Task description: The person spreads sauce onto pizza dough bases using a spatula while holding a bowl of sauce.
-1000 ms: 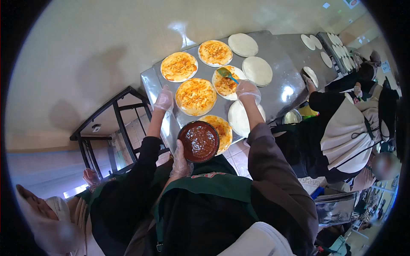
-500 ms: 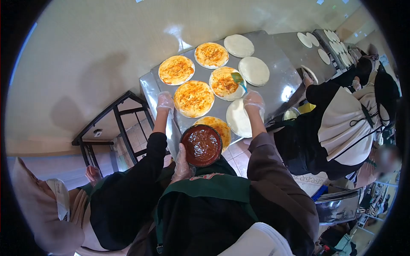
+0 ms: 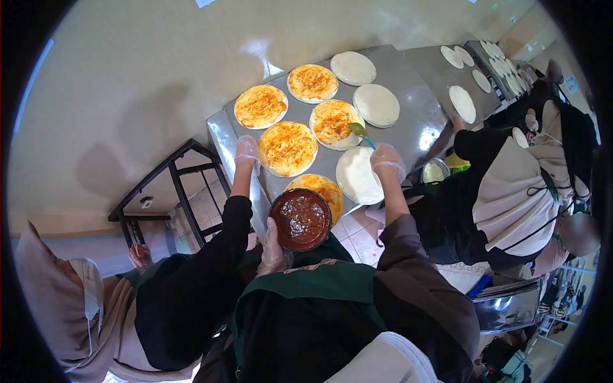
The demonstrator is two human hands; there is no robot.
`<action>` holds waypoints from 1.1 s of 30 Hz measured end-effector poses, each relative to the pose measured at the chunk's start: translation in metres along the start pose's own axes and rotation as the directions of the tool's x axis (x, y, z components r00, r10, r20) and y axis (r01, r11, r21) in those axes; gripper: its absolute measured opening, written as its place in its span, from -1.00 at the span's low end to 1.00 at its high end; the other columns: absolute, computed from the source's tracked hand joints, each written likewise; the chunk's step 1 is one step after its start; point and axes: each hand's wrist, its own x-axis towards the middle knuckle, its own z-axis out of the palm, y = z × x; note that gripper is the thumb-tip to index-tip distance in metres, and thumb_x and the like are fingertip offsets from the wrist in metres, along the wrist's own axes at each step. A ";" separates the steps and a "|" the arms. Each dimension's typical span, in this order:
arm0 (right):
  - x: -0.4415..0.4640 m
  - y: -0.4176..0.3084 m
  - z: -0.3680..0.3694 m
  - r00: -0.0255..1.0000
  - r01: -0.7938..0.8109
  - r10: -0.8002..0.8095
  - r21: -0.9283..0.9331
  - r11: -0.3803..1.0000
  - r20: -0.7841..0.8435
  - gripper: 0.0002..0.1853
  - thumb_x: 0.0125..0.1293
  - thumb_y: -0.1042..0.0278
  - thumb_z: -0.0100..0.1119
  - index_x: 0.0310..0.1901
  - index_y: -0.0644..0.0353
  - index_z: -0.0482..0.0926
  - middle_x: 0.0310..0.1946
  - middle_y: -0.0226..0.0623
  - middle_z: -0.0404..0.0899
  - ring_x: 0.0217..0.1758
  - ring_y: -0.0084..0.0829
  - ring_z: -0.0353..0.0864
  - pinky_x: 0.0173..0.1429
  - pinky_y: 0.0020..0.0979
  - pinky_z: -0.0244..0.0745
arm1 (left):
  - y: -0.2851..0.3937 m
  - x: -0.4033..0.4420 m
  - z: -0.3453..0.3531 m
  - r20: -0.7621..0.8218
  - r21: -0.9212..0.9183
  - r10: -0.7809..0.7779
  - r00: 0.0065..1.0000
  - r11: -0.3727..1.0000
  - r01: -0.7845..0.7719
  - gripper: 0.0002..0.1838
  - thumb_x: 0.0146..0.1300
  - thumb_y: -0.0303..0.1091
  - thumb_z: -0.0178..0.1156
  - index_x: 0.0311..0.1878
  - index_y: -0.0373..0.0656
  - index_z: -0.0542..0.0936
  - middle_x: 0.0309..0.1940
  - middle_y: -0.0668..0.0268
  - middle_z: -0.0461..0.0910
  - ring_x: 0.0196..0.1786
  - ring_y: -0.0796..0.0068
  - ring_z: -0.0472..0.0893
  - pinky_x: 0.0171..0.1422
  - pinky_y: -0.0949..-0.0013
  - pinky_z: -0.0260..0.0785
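My left hand point(image 3: 274, 252), in a clear plastic glove, is closed on the side of a dark round bowl point(image 3: 300, 220) of red-brown sauce, close to my apron. My right hand point(image 3: 387, 161), gloved too, grips the blue handle of a green spoon point(image 3: 359, 130). The spoon's head is over the right edge of a sauced dough round point(image 3: 332, 124); whether it touches is unclear. Just below the spoon lies a plain dough round point(image 3: 359, 175). Another sauced round point(image 3: 316, 191) is partly hidden by the bowl.
More sauced rounds point(image 3: 288, 149) and plain rounds point(image 3: 376, 105) lie on the metal table point(image 3: 418, 96). A co-worker's gloved hand point(image 3: 248, 150) rests at the table's left edge. Another person point(image 3: 511, 191) stands at the right, near a tub point(image 3: 436, 170). A black metal frame point(image 3: 185, 172) stands left.
My right hand has moved slightly right and down, and the spoon has turned and shifted toward the sauced round's edge. The bowl stays in my left hand. The co-worker at right has shifted.
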 end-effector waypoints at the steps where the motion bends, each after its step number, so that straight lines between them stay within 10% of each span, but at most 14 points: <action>1: 0.003 -0.002 0.000 0.999 0.036 -0.037 -0.005 0.999 -0.026 -0.69 0.37 0.24 0.01 -0.06 0.14 0.71 0.00 -0.04 0.68 0.09 -0.08 0.67 0.16 -0.11 0.55 | -0.001 0.000 -0.001 -0.002 -0.005 -0.004 1.000 1.000 0.004 -0.26 0.51 0.23 -0.17 0.51 -0.14 0.17 0.42 0.13 0.34 0.41 0.21 0.41 0.52 0.04 0.23; 33: 0.055 0.011 0.042 0.991 0.033 -0.012 0.164 0.986 -0.131 -0.61 0.41 0.16 -0.01 0.18 -0.05 0.61 0.07 -0.04 0.64 0.14 0.01 0.62 0.21 -0.07 0.52 | 0.005 -0.009 0.001 -0.059 0.043 -0.023 0.998 0.999 0.026 -0.28 0.52 0.23 -0.16 0.47 -0.16 0.25 0.38 0.17 0.39 0.39 0.29 0.43 0.52 0.11 0.23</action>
